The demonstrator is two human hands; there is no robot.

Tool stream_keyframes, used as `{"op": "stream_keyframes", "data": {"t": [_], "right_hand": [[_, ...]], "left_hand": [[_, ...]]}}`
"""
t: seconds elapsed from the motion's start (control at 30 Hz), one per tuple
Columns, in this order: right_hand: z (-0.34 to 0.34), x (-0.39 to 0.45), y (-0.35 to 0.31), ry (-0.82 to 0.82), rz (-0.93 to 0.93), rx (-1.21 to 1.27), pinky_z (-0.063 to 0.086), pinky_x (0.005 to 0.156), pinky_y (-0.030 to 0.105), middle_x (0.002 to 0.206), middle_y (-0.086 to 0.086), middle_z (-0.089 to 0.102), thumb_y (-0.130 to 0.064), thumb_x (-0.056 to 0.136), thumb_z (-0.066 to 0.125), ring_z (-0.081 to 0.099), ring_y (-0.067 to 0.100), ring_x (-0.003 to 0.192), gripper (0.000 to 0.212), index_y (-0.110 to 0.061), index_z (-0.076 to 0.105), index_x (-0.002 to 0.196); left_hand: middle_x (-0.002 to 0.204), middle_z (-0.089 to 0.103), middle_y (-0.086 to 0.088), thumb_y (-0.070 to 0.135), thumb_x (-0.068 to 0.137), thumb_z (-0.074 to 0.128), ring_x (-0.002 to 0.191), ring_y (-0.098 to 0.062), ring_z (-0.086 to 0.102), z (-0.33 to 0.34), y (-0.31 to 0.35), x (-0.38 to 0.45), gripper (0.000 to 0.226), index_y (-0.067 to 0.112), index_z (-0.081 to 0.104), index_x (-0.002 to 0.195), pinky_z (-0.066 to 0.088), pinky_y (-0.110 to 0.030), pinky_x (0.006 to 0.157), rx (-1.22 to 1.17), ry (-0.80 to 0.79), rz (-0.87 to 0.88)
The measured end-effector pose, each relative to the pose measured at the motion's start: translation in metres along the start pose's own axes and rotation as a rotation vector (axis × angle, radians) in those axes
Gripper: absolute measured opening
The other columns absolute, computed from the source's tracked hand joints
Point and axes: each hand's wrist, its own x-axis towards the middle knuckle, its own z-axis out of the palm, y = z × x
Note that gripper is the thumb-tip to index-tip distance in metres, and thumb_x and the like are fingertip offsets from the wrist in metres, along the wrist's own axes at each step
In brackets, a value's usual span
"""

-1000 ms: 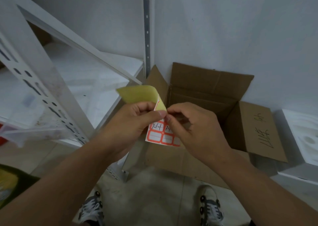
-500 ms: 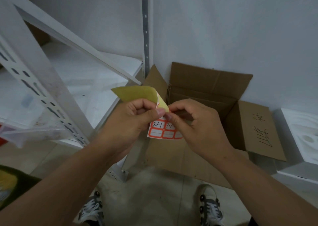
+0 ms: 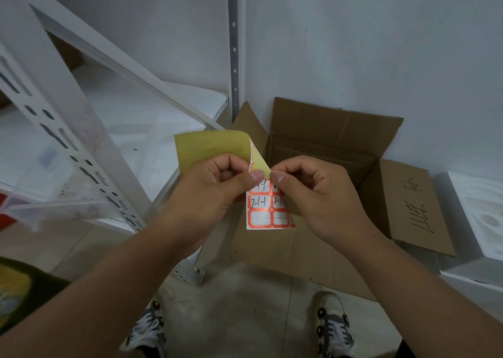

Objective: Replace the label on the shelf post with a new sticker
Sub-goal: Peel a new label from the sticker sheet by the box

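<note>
cardboard box (image 3: 321, 145) open, sticker sheet (image 3: 268, 208) pinched above

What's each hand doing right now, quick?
Left hand: closed, pinching the folded-back sticker sheet at its fold.
Right hand: closed, thumb and forefinger pinching the same sheet, apparently at a sticker's edge.

We see open air above the open cardboard box (image 3: 321, 150) on the right, up to the wall (image 3: 381, 44). On the left, the slanted slotted shelf post (image 3: 68, 139) and the shelf rail (image 3: 130, 66) crowd our reach; between them lies a gap.
</note>
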Motion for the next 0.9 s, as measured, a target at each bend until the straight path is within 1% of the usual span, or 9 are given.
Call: {"op": "stream_keyframes", "data": {"t": [0.13, 0.23, 0.33, 0.4, 0.53, 0.6, 0.7, 0.77, 0.9], "right_hand": [[0.001, 0.001, 0.0, 0.062, 0.083, 0.095, 0.053, 0.068, 0.014, 0.089, -0.008, 0.07, -0.022, 0.091, 0.059, 0.067, 0.005, 0.082, 0.01, -0.02, 0.069, 0.092], [0.002, 0.003, 0.001, 0.106, 0.121, 0.115, 0.051, 0.066, 0.012, 0.095, -0.007, 0.067, -0.025, 0.091, 0.059, 0.066, 0.003, 0.081, 0.01, -0.02, 0.068, 0.089], [0.005, 0.003, 0.003, 0.114, 0.139, 0.097, 0.05, 0.064, 0.01, 0.098, -0.008, 0.064, -0.028, 0.092, 0.058, 0.064, 0.001, 0.083, 0.012, -0.02, 0.066, 0.09], [0.009, 0.003, 0.002, 0.118, 0.08, 0.028, 0.049, 0.067, 0.009, 0.098, -0.009, 0.061, -0.032, 0.092, 0.056, 0.062, 0.002, 0.086, 0.015, -0.02, 0.064, 0.092], [0.012, 0.003, 0.002, 0.112, -0.068, -0.188, 0.05, 0.071, 0.014, 0.097, -0.013, 0.055, -0.056, 0.083, 0.056, 0.058, 0.004, 0.088, 0.031, -0.026, 0.059, 0.094], [0.013, 0.003, 0.003, 0.12, -0.086, -0.228, 0.053, 0.074, 0.02, 0.098, -0.011, 0.057, -0.051, 0.083, 0.059, 0.059, 0.006, 0.089, 0.029, -0.025, 0.06, 0.096], [0.011, 0.003, 0.006, 0.144, -0.132, -0.291, 0.054, 0.074, 0.026, 0.099, -0.004, 0.062, -0.035, 0.091, 0.058, 0.061, 0.008, 0.087, 0.019, -0.018, 0.064, 0.099], [0.011, 0.002, 0.006, 0.155, -0.135, -0.317, 0.053, 0.073, 0.022, 0.098, -0.004, 0.063, -0.035, 0.093, 0.055, 0.062, 0.007, 0.085, 0.02, -0.018, 0.065, 0.099], [0.011, 0.001, 0.002, 0.19, -0.06, -0.271, 0.047, 0.067, 0.008, 0.094, -0.01, 0.061, -0.034, 0.092, 0.056, 0.06, 0.003, 0.081, 0.011, -0.024, 0.061, 0.091]], "left_hand": [[0.079, 0.074, 0.0, 0.035, 0.067, 0.066, 0.083, -0.019, 0.073, 0.003, 0.0, -0.002, 0.007, 0.031, 0.064, 0.062, 0.056, -0.04, 0.085, -0.016, 0.007, -0.017], [0.087, 0.075, -0.006, 0.024, 0.082, 0.065, 0.087, -0.024, 0.073, 0.004, -0.002, -0.002, 0.01, 0.015, 0.061, 0.079, 0.056, -0.045, 0.089, -0.045, 0.01, -0.063], [0.089, 0.074, -0.009, 0.013, 0.09, 0.06, 0.085, -0.026, 0.073, 0.006, -0.003, -0.001, 0.01, 0.008, 0.057, 0.082, 0.056, -0.045, 0.088, -0.097, 0.019, -0.109], [0.089, 0.074, -0.011, 0.013, 0.091, 0.059, 0.085, -0.028, 0.072, 0.006, -0.004, 0.0, 0.011, 0.007, 0.056, 0.082, 0.057, -0.045, 0.088, -0.11, 0.031, -0.115], [0.085, 0.072, -0.012, 0.013, 0.086, 0.064, 0.08, -0.027, 0.072, 0.006, -0.004, 0.0, 0.016, 0.01, 0.053, 0.074, 0.056, -0.044, 0.083, -0.145, 0.042, -0.112], [0.083, 0.072, -0.011, 0.018, 0.078, 0.068, 0.08, -0.026, 0.072, 0.006, -0.004, -0.001, 0.016, 0.011, 0.054, 0.073, 0.056, -0.044, 0.081, -0.152, 0.032, -0.114], [0.087, 0.073, -0.012, 0.016, 0.086, 0.063, 0.084, -0.028, 0.072, 0.007, -0.006, -0.001, 0.016, 0.011, 0.055, 0.073, 0.056, -0.043, 0.084, -0.143, 0.037, -0.13], [0.09, 0.073, -0.014, 0.015, 0.09, 0.06, 0.086, -0.029, 0.072, 0.007, -0.007, -0.001, 0.014, 0.009, 0.057, 0.077, 0.056, -0.043, 0.084, -0.162, 0.047, -0.143], [0.097, 0.074, -0.01, 0.02, 0.094, 0.055, 0.087, -0.027, 0.073, 0.012, -0.006, -0.002, 0.011, 0.013, 0.062, 0.099, 0.058, -0.043, 0.084, -0.244, 0.073, -0.194]]}}
